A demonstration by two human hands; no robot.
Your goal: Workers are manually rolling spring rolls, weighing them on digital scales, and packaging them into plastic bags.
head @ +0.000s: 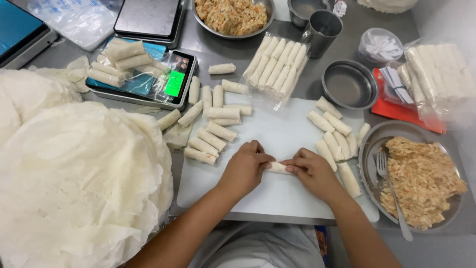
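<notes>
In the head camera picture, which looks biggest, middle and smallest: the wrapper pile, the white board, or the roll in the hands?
1. Wrapper pile, though nearness may enlarge it.
2. White board.
3. Roll.

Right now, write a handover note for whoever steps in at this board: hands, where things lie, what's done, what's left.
Left hand and right hand: both pinch one small roll on the white board.
Done: finished rolls lie left of the hands and right of them; more sit on the scale, and in a clear bag.
Left: filling in the pan with a fork; a stack of wrappers at far left.
</notes>
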